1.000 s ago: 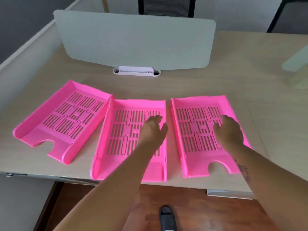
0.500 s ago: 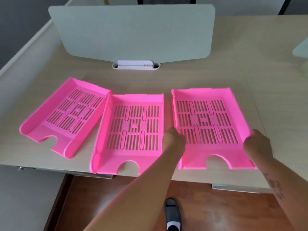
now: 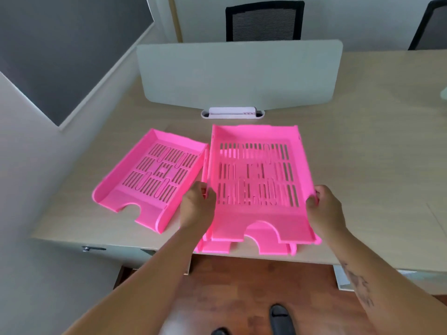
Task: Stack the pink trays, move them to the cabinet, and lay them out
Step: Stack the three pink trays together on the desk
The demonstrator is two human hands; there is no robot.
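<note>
The upper pink tray (image 3: 256, 180) sits over a second pink tray (image 3: 273, 249) at the desk's (image 3: 362, 165) near edge, its sides clasped by the left hand (image 3: 197, 205) and right hand (image 3: 325, 209), a third pink tray (image 3: 150, 177) just beside them.

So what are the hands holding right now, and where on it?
Both hold the top pink tray by its side walls: left hand on its left wall, right hand on its right, over the middle tray.
</note>
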